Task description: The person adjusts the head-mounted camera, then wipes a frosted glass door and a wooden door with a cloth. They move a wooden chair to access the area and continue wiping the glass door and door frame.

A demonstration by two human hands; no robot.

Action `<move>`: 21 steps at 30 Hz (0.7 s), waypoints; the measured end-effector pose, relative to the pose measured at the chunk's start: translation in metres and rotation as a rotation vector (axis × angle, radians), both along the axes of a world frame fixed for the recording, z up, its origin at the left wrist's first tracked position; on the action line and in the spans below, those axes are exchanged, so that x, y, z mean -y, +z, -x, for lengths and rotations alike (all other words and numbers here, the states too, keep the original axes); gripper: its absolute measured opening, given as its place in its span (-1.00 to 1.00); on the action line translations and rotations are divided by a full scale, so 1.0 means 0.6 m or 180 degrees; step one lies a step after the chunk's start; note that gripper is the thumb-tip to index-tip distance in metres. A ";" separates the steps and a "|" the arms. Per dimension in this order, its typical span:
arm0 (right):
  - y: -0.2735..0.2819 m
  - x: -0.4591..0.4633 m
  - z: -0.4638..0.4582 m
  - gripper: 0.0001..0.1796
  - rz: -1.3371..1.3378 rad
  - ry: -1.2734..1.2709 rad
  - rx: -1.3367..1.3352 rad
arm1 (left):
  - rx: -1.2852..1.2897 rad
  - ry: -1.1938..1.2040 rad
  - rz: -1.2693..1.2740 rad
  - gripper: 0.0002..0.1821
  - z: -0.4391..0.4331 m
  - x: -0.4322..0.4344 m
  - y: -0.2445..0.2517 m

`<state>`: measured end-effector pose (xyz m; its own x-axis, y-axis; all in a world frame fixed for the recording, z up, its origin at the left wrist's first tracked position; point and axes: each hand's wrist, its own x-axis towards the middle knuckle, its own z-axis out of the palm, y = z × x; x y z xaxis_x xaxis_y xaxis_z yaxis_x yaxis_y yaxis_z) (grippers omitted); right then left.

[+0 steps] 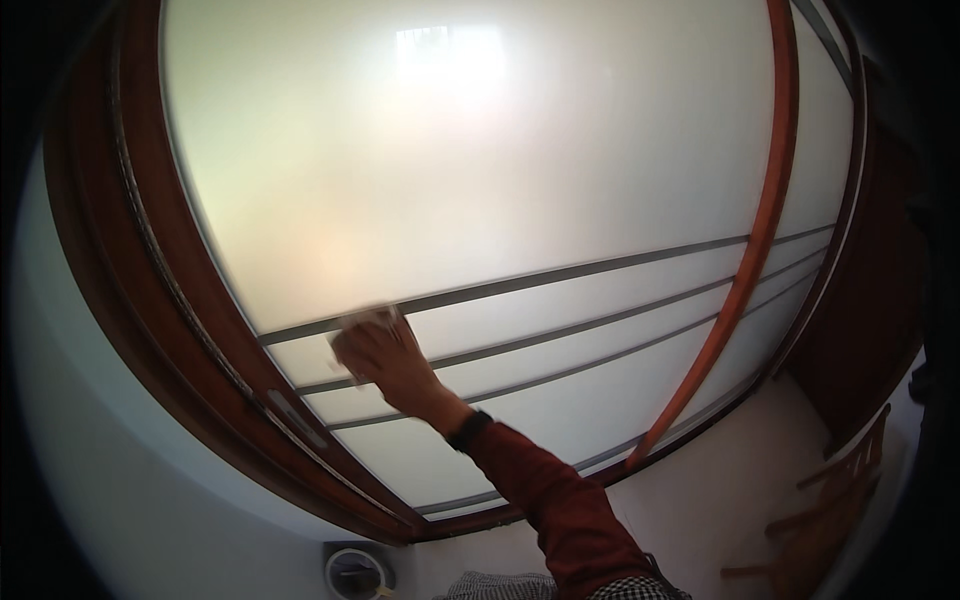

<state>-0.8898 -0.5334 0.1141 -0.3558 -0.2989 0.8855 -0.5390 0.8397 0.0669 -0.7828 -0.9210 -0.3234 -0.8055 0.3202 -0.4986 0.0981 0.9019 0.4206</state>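
My right hand (381, 354), blurred, reaches up and left across a frosted-glass sliding door (480, 195). It presses what seems to be a thin pale cloth (391, 315) against the glass, over the upper grey stripes near the door's left side. Most of the cloth is hidden under my palm and fingers. A dark band (471, 431) circles my wrist, below a dark red sleeve (536, 480). A recessed metal pull (298, 418) sits in the brown door frame (225, 330), below and left of the hand. My left hand is out of view.
A round container (355, 553) with a pale rim stands on the floor by the wall at the bottom left. At the lower right is a wooden chair (825, 517), near a dark brown panel (855, 300). An orange-brown upright (765, 187) divides the glass.
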 end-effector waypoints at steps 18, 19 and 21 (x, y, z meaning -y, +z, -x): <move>0.094 -0.313 -0.102 -0.47 0.0451 -0.1306 -0.0299 | -0.2994 -0.0253 -0.1444 0.00 0.018 -0.357 0.388; 0.044 -0.312 -0.118 -0.49 0.0459 -0.1185 -0.0263 | -0.3340 -0.0417 -0.1338 0.06 0.026 -0.406 0.429; -0.069 -0.322 -0.160 -0.50 0.0490 -0.0787 0.0137 | -0.3718 -0.0517 -0.1745 0.12 0.036 -0.489 0.496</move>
<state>-0.7936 -0.3400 0.0729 -0.4394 -0.0617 0.8962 -0.3163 0.9444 -0.0900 -0.8045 -0.6278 -0.0257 -0.6048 0.3918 0.6933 0.7458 0.5840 0.3206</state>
